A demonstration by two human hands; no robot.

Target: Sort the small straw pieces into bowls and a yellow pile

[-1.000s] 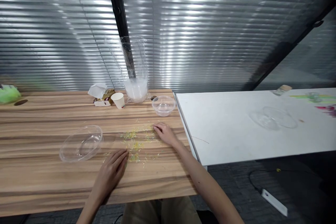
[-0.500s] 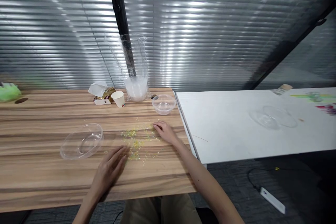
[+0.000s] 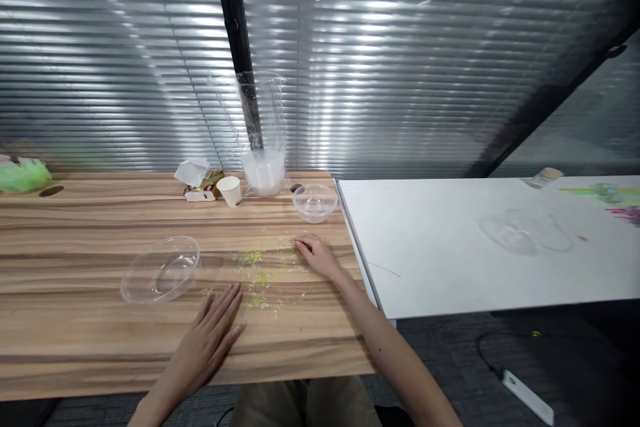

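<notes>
Small yellow and whitish slivers (image 3: 263,278) lie scattered over the wood-grain table, too fine for me to tell their kind. My left hand (image 3: 210,333) rests flat on the table at their near left, fingers stretched out and thumb apart, holding nothing. At their far right edge is my right hand (image 3: 315,253), its thumb and forefinger pinched together low over the table. Whatever may sit between those fingertips is too small to make out. Left of the slivers stands a clear plastic bowl (image 3: 133,283) with its lid beside or against it. Another clear bowl (image 3: 315,203) stands beyond my right hand.
Along the back stand a paper cup (image 3: 230,191), an opened tissue pack (image 3: 203,187) and a clear bag with stacked bowls (image 3: 265,172). A green bag (image 3: 23,175) lies far left. The adjoining white table (image 3: 425,260) carries clear plastic pieces (image 3: 520,230) and a tipped cup (image 3: 545,177).
My left hand has flattened, its fingers now stretched out on the table with the thumb apart. My right hand stays at nearly the same spot, fingers pinched. The view has shifted slightly.
</notes>
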